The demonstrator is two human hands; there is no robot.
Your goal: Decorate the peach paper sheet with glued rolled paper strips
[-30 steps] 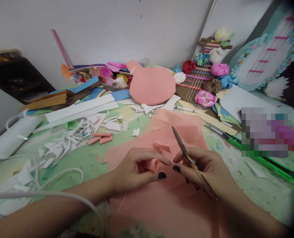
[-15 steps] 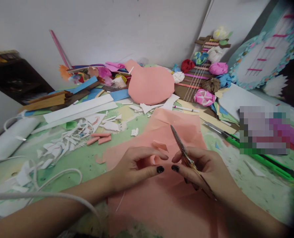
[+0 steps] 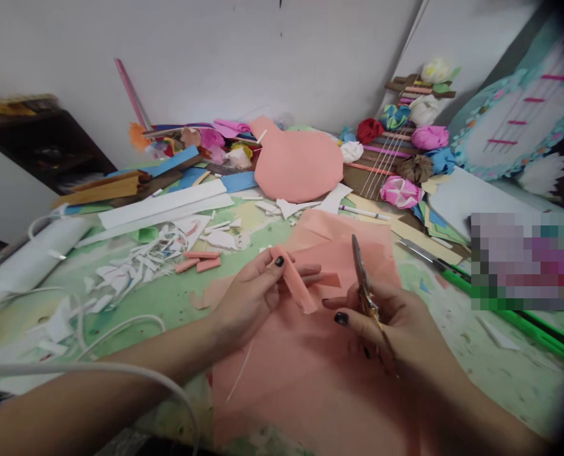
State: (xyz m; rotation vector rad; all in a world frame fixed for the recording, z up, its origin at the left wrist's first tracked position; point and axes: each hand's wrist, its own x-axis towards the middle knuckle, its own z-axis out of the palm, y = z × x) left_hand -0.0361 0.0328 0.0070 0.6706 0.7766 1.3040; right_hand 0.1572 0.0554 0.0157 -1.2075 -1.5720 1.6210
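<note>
My left hand [image 3: 258,291] pinches a folded strip of salmon paper [image 3: 297,285] between thumb and fingers, tilted above the table. A pair of scissors [image 3: 364,278] with gold handles rests in the grip of my right hand [image 3: 396,316], blades together and pointing up and away. Both hands are over a large salmon paper sheet [image 3: 282,392]. Another small salmon paper piece [image 3: 329,279] shows just behind the strip. Left of my hands, several small folded salmon pieces [image 3: 199,258] lie on the green-stained tabletop [image 3: 168,288].
White paper scraps [image 3: 139,259] and a white cable [image 3: 120,370] lie on the left. A salmon guitar-shaped cutout [image 3: 301,166] leans at the back. Paper flowers [image 3: 400,191] sit behind right. A green utility knife [image 3: 457,278], blade out, lies at the right.
My left hand has taken hold of the salmon paper strip and lifted it, turning its thumb upward. My right hand still holds the scissors. The view has shifted slightly.
</note>
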